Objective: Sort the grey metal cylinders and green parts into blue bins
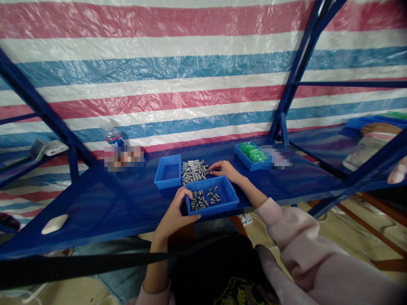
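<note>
My left hand grips the left end of a blue plastic bin, thumb along the front and fingers over the rim. Inside that bin lie several small metal screws, mostly towards its left half. Behind it, a pile of short metal cylinders sits directly on the blue table. At the pile's right edge, the thumb and fingertips of my right hand are pinched together among small metal pieces; whatever they hold is too small to make out. An empty blue bin stands left of the pile.
Further right is a blue bin with green packets, beside a blurred patch. A water bottle stands back left; a white mouse-like object lies near the front edge. Blue metal posts frame the table. Another person's hand shows far right.
</note>
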The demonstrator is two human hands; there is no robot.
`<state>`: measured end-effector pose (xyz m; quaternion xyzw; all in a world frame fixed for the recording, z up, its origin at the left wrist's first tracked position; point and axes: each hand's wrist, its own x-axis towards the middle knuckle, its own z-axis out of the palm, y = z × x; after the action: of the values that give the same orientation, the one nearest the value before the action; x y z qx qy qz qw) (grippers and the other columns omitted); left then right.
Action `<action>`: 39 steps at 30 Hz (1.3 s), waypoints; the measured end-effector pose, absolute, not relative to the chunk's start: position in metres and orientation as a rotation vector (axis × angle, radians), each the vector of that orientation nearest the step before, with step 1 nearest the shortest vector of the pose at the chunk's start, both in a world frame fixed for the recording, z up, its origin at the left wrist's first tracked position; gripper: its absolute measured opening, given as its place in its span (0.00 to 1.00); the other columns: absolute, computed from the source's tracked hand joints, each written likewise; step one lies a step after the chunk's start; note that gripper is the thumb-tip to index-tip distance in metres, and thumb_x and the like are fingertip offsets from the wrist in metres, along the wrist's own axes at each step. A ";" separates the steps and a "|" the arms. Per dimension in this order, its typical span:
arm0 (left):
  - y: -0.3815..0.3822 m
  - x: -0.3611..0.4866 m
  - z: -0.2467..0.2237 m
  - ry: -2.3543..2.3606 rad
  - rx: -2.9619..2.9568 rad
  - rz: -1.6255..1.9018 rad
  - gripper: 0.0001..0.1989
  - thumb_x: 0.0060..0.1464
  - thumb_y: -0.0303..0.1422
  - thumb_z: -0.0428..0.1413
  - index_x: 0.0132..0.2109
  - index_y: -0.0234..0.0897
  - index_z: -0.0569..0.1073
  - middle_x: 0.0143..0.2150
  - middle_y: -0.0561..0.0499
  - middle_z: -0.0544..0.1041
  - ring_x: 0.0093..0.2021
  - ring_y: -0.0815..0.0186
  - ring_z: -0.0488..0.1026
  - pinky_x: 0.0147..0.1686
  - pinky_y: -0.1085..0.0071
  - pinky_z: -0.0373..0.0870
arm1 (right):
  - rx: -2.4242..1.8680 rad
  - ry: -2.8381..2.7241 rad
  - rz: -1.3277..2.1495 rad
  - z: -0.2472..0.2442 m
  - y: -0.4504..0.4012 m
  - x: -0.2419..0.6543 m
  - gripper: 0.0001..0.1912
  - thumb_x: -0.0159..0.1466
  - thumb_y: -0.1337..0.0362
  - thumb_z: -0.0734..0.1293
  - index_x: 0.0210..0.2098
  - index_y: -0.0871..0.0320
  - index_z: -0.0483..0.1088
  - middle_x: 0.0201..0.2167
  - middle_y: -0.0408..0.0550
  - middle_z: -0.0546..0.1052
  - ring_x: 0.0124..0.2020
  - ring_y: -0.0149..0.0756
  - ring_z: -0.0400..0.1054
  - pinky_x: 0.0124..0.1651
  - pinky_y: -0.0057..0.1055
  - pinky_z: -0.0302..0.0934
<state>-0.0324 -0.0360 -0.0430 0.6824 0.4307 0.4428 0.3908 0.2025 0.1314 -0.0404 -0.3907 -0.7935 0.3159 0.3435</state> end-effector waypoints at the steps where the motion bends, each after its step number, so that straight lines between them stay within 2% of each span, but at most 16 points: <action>1: -0.036 -0.032 -0.043 1.093 1.738 1.122 0.22 0.43 0.32 0.67 0.41 0.41 0.64 0.54 0.48 0.66 0.55 0.56 0.65 0.56 0.64 0.59 | -1.000 -2.004 0.904 -0.039 0.130 0.202 0.10 0.51 0.62 0.73 0.33 0.58 0.80 0.31 0.48 0.81 0.33 0.40 0.73 0.40 0.35 0.65; 5: -0.036 -0.033 -0.043 1.083 1.747 1.112 0.21 0.43 0.31 0.66 0.41 0.41 0.63 0.54 0.48 0.66 0.55 0.56 0.64 0.56 0.64 0.59 | -0.935 -1.690 1.214 -0.027 0.123 0.202 0.18 0.48 0.57 0.75 0.36 0.60 0.78 0.33 0.48 0.81 0.33 0.36 0.72 0.39 0.32 0.64; 7: -0.035 -0.033 -0.044 1.083 1.747 1.108 0.21 0.44 0.30 0.66 0.41 0.41 0.63 0.54 0.48 0.66 0.55 0.56 0.64 0.56 0.65 0.59 | -0.877 -1.581 1.353 -0.020 0.117 0.204 0.19 0.48 0.58 0.76 0.38 0.59 0.78 0.34 0.48 0.80 0.34 0.34 0.72 0.38 0.30 0.63; 12: -0.034 -0.034 -0.045 1.095 1.754 1.116 0.22 0.43 0.31 0.67 0.41 0.41 0.64 0.54 0.49 0.67 0.55 0.56 0.64 0.55 0.66 0.59 | -0.763 -1.608 1.664 -0.012 0.111 0.206 0.18 0.47 0.59 0.77 0.36 0.59 0.78 0.29 0.44 0.79 0.30 0.30 0.71 0.35 0.27 0.61; 19: -0.035 -0.034 -0.045 1.095 1.760 1.115 0.22 0.43 0.31 0.67 0.42 0.42 0.63 0.54 0.49 0.66 0.55 0.56 0.64 0.55 0.66 0.59 | -0.778 -1.645 1.596 -0.018 0.114 0.205 0.14 0.53 0.55 0.74 0.33 0.60 0.77 0.26 0.43 0.77 0.27 0.28 0.68 0.33 0.26 0.60; 24: -0.035 -0.033 -0.045 1.083 1.759 1.118 0.22 0.43 0.29 0.66 0.42 0.42 0.63 0.53 0.50 0.66 0.55 0.56 0.64 0.56 0.65 0.58 | -0.868 -1.673 1.627 -0.014 0.109 0.202 0.16 0.52 0.56 0.75 0.35 0.60 0.78 0.27 0.44 0.78 0.27 0.28 0.69 0.32 0.26 0.61; 28: -0.035 -0.033 -0.043 1.074 1.765 1.117 0.21 0.43 0.29 0.66 0.41 0.41 0.63 0.54 0.49 0.66 0.56 0.56 0.63 0.57 0.64 0.57 | -0.906 -1.732 1.569 -0.018 0.112 0.202 0.17 0.49 0.59 0.76 0.36 0.60 0.78 0.32 0.45 0.80 0.31 0.30 0.70 0.37 0.27 0.63; 32: -0.036 -0.035 -0.040 1.064 1.798 1.067 0.22 0.42 0.28 0.67 0.40 0.41 0.62 0.54 0.49 0.65 0.56 0.55 0.62 0.57 0.64 0.56 | -0.895 -1.884 1.618 -0.024 0.117 0.205 0.20 0.46 0.60 0.76 0.38 0.61 0.79 0.32 0.46 0.80 0.32 0.33 0.71 0.38 0.30 0.64; 39: -0.037 -0.036 -0.040 1.058 1.826 1.023 0.22 0.42 0.29 0.67 0.40 0.41 0.62 0.54 0.49 0.63 0.56 0.56 0.61 0.56 0.66 0.56 | -0.902 -2.072 1.408 -0.032 0.122 0.205 0.19 0.47 0.60 0.74 0.37 0.63 0.80 0.33 0.49 0.80 0.32 0.36 0.71 0.35 0.30 0.64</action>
<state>-0.0360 -0.0366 -0.0400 0.7177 0.4158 0.4022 0.3875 0.2046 0.1220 -0.0320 -0.3292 -0.7559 0.5136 0.2375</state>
